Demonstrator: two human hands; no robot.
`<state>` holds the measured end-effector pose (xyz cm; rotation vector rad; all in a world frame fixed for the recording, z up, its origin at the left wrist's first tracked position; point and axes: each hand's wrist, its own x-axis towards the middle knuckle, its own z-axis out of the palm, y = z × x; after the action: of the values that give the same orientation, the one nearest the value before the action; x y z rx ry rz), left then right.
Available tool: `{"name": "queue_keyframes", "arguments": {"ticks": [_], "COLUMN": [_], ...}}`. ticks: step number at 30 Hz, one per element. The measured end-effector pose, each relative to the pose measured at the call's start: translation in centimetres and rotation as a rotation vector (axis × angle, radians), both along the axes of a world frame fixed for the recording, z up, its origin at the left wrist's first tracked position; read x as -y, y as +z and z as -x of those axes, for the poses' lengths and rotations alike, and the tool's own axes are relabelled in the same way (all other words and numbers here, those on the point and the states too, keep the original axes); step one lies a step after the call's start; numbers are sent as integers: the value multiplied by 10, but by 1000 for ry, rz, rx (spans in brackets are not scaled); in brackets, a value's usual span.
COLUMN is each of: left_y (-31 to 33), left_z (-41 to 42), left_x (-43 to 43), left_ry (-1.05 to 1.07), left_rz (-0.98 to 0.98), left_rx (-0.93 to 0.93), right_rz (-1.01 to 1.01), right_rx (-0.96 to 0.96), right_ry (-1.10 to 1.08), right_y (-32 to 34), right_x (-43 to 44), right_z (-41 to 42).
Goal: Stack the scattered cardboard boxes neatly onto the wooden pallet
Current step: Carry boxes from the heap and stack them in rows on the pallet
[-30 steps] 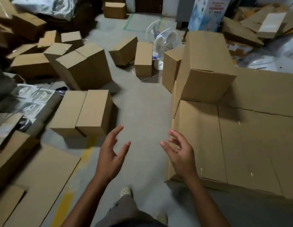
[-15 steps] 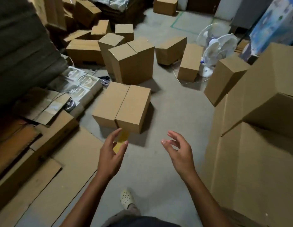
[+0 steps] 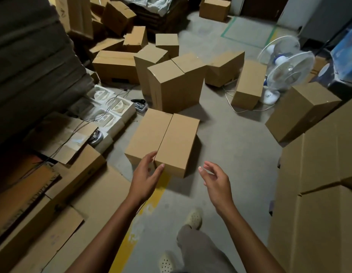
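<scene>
I'm reaching for the nearest cardboard box [image 3: 162,140], which lies on the concrete floor [image 3: 230,146] straight ahead. My left hand [image 3: 144,177] has its grip wide, fingertips at the box's near end; my right hand [image 3: 215,179] hovers spread and empty beside its right corner. Next I judge both palms must clamp opposite sides before lifting it toward the stacked boxes [image 3: 318,174] at right.

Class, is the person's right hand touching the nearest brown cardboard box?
No: the right hand hangs open beside the nearest brown cardboard box, apart from it.
</scene>
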<state>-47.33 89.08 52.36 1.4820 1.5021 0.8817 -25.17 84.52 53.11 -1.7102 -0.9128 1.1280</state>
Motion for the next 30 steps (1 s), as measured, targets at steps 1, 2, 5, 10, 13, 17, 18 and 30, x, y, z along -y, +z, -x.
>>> {"name": "queue_keyframes", "arguments": {"ticks": [1, 2, 5, 10, 13, 17, 18, 30], "left_y": [-3, -7, -25, -55, -77, -132, -150, -439], "left_z": [-1, -2, -2, -5, -12, -18, -19, -3], "left_x": [-16, -33, -88, -175, -228, -290, -304, -395], "left_ry": [-4, -6, 57, 182, 210, 239, 248, 165], "left_rz": [14, 29, 141, 326, 412, 512, 539, 829], "left_rx": [7, 16, 88, 148, 174, 177, 181, 47], "right_rz": [9, 18, 60, 191, 270, 396, 426, 649], "right_rx": [-10, -23, -54, -70, -85, -76, -63, 177], "right_ry": [-7, -10, 3, -29, -70, -116, -128, 189], "right_y": [-4, -8, -28, -69, -97, -149, -167, -442], "right_x": [-17, -35, -90, -180, -224, -273, -283, -340], "right_z": [-1, -1, -6, -18, -28, -37, -38, -16]}}
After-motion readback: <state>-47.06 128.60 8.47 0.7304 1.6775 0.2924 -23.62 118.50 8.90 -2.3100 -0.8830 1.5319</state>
